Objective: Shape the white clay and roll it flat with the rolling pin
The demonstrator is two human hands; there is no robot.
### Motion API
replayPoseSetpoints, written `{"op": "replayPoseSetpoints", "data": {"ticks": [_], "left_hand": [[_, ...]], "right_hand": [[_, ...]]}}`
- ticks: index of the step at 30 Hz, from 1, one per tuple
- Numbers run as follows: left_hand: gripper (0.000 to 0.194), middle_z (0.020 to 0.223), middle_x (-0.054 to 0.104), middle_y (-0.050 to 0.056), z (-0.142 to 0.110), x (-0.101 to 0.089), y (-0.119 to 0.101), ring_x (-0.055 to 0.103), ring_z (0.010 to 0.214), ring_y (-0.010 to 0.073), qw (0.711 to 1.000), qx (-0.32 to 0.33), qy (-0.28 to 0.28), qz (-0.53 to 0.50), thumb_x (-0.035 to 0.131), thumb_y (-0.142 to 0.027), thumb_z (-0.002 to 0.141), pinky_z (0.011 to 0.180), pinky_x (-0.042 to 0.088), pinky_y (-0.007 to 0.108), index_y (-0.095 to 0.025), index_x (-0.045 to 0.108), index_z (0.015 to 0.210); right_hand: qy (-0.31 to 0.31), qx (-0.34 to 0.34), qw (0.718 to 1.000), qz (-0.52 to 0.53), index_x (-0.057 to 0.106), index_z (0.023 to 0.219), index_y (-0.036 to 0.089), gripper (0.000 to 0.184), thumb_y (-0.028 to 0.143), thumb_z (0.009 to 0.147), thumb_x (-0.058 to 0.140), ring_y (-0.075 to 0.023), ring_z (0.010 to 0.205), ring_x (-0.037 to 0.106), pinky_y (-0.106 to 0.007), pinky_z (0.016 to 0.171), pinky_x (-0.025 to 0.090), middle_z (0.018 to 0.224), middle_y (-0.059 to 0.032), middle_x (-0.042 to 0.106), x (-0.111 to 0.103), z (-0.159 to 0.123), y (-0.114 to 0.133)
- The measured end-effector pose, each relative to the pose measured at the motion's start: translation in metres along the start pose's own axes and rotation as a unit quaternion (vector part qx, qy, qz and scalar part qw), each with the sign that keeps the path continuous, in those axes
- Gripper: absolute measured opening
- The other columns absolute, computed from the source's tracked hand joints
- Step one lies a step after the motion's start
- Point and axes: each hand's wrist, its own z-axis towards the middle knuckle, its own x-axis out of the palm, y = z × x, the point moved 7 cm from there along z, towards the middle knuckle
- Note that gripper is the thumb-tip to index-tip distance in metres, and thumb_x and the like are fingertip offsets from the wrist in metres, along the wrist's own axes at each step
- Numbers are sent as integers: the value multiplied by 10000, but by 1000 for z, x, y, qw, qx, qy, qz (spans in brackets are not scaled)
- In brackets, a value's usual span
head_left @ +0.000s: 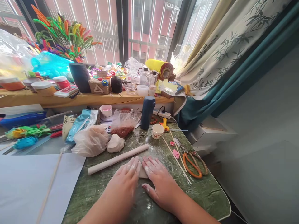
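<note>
Both hands lie on a flattened piece of pale dough (143,173), which shows only between them. My left hand (127,174) rests on its left side, fingers straight and side by side. My right hand (157,174) presses from the right, fingers stretched out and thumb apart on the tabletop. White powder coats the fingers. Just beyond them a rolling pin (119,158) lies slantwise on the green table (93,186). Behind the pin sits a lump of white dough (115,143), beside a plastic bag (90,141) whose contents I cannot make out.
Scissors with orange handles (192,165) and thin wooden sticks (177,160) lie to the right. A paper cup (158,131), a dark blue bottle (147,113) and a bag of reddish-brown material (123,124) stand behind. White paper (35,186) covers the left. The table's right edge curves nearby.
</note>
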Motion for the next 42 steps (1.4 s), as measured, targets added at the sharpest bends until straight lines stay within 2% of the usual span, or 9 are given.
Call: {"op": "replayPoseSetpoints", "data": {"ticks": [6, 11, 16, 19, 21, 25, 30, 33, 42], "left_hand": [[742, 1564, 429, 147, 4, 13, -10, 385, 1474, 316, 997, -5, 74, 8, 454, -55, 735, 1174, 389, 470, -70, 509, 1475], [777, 1578, 377, 190, 6, 20, -14, 322, 1499, 341, 993, 3, 121, 9, 459, -58, 711, 1185, 371, 512, -9, 467, 1486], [718, 1564, 432, 176, 3, 21, -14, 317, 1504, 340, 996, 0, 89, -2, 493, -89, 747, 1203, 341, 505, -52, 523, 1463], [674, 1541, 479, 155, 4, 14, -4, 417, 1454, 349, 996, -30, 82, -31, 497, -76, 772, 1137, 425, 521, -112, 561, 1442], [601, 1534, 490, 162, 6, 4, 4, 477, 1415, 350, 996, -52, 54, -45, 483, -77, 823, 1108, 455, 529, -119, 588, 1413], [548, 1564, 465, 114, 8, -11, 9, 443, 1445, 307, 998, -32, -13, -59, 473, -107, 894, 1156, 415, 500, -168, 567, 1430], [612, 1574, 444, 77, 7, 4, 3, 407, 1465, 307, 998, -4, 32, -56, 478, -89, 867, 1155, 412, 516, -192, 527, 1468], [655, 1589, 401, 78, 6, 12, -2, 366, 1485, 303, 997, -10, 60, -42, 463, -74, 846, 1171, 391, 515, -181, 497, 1492], [616, 1582, 387, 116, 12, 6, -12, 321, 1499, 310, 993, -21, 109, -33, 483, -118, 853, 1194, 369, 517, -132, 530, 1467]], "right_hand": [[17, 7, 1000, 6, 259, 1602, 186, 684, 442, 1011, 487, -299, 1547, 179, -568, 1259, 193, 1664, -70, 237, 6, 1, -2], [25, 8, 1000, 2, 257, 1603, 195, 718, 409, 983, 548, -298, 1553, 151, -572, 1262, 174, 1668, -62, 223, 7, 4, -2], [-1, -6, 1000, -12, 263, 1602, 195, 723, 412, 979, 557, -303, 1542, 197, -571, 1257, 193, 1654, -76, 276, 6, 2, 2], [-75, -18, 997, -29, 246, 1604, 163, 744, 414, 976, 556, -320, 1526, 247, -572, 1228, 269, 1635, -120, 325, 0, -4, 1], [-130, -19, 990, -39, 283, 1590, 153, 695, 371, 983, 543, -320, 1497, 314, -570, 1200, 320, 1600, -139, 395, -6, -10, 0], [-168, -49, 983, -45, 395, 1532, 173, 570, 281, 987, 523, -305, 1421, 435, -571, 1168, 358, 1517, -126, 517, -11, -18, 4], [-197, -64, 978, -37, 589, 1349, 176, 384, 241, 973, 536, -304, 1245, 585, -556, 1082, 422, 1355, -115, 658, -20, -20, 14], [-198, -67, 978, -30, 606, 1325, 178, 362, 252, 977, 543, -298, 1171, 614, -530, 1034, 439, 1305, -97, 689, -22, -18, 16], [-155, -80, 984, -31, 605, 1327, 171, 359, 222, 983, 520, -294, 1234, 572, -543, 1113, 299, 1326, -92, 683, -16, -20, 19]]}}
